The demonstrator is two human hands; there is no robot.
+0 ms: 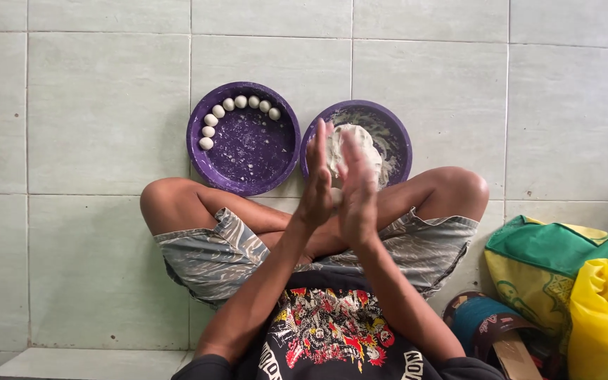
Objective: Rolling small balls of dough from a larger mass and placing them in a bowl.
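Whatever sat between the pressed palms of the left hand (pixel 317 184) and right hand (pixel 357 193) was hidden, fingers straight together. Nine dough balls (pixel 240 102) lined one of two purple bowls (pixel 202 158).

Left hand (pixel 316 181) and right hand (pixel 357 190) raised, palms facing, fingers straight, forearms converging above crossed legs

Two purple trays (pixel 243 176) (pixel 397 128); eight dough balls (pixel 236 110) in the left tray; one dough mass (pixel 352 144) in the right.
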